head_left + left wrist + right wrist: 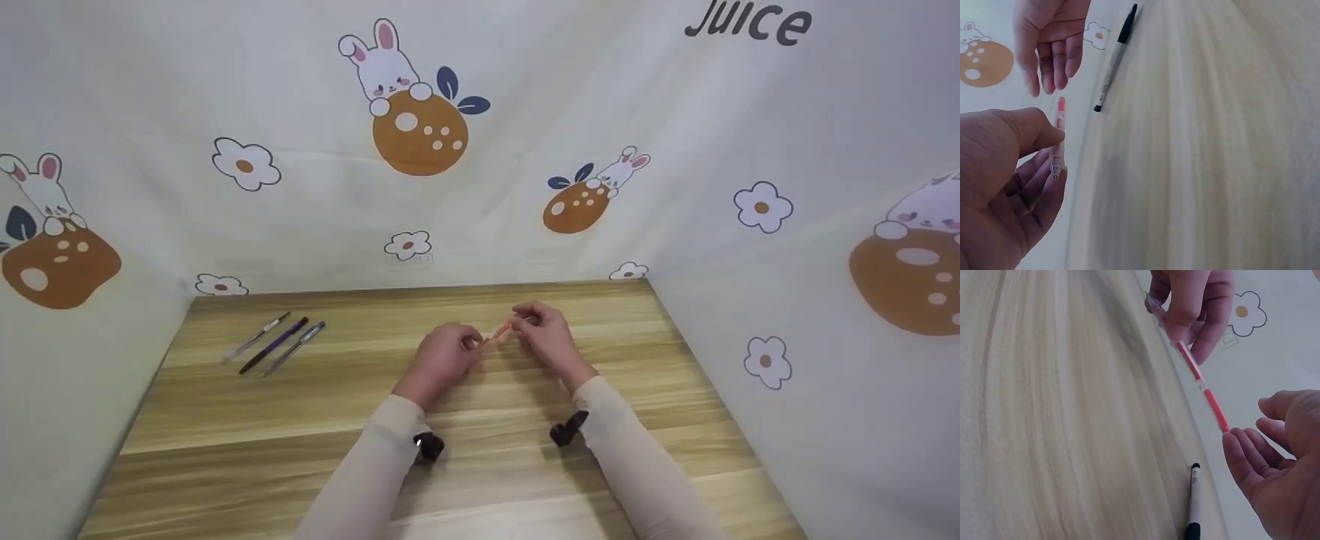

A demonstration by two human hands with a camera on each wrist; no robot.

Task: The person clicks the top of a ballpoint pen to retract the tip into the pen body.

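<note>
A slim clear pen with red parts [1208,394] is pinched between the thumb and fingers of my left hand [444,358], above the table. Its pointed clear tip [1055,170] faces back toward the left palm, and its red end points to the right. Beside that red end is my right hand [551,341], its thumb apart from its fingers. In the right wrist view the right fingertips [1232,435] appear to meet the pen's end. Both wrist views show a white pen with black ends [1111,73] lying on the table near the right hand; I cannot make it out in the head view.
On the left of the wood-grain table [300,420] lie a clear pen [259,334], a dark purple pen [274,346] and a grey-blue pen [296,349], side by side at a slant. A pale printed cloth [315,225] hangs behind and along the sides.
</note>
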